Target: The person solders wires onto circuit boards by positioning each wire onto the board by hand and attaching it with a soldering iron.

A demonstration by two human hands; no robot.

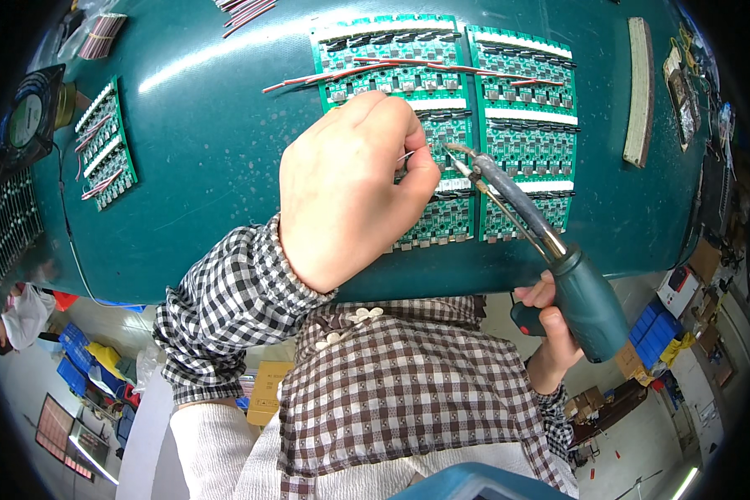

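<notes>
Checked sleeves and a matching apron are filling the bottom of the view, so that's what's closest, and the work is going on just above them. Left hand (pixel 350 187) is curling up with thumb and forefinger pinching a thin wire (pixel 406 156) right down onto the green circuit board panel (pixel 442 221). Right hand (pixel 550 329) is wrapping tight around the grip of a teal soldering iron (pixel 550 250), whose tip is pointing in at the same spot as the wire end.

That panel is lying flat near the front edge of the tabletop (pixel 208 167), roughly the middle, touching a second green panel (pixel 525 125) on its right. It's a grid of little identical boards with white strips and black parts. My guess: light, stiff, a bit fragile, best held by the bare edges. The wire looks floppy and thin, so pinching close to the end makes sense.

Red and white leads (pixel 342 77) are already sticking off the back row. Further out, a smaller board strip (pixel 106 146) is sitting toward the left edge, and a long pale bar (pixel 639 92) is lying near the right edge.
</notes>
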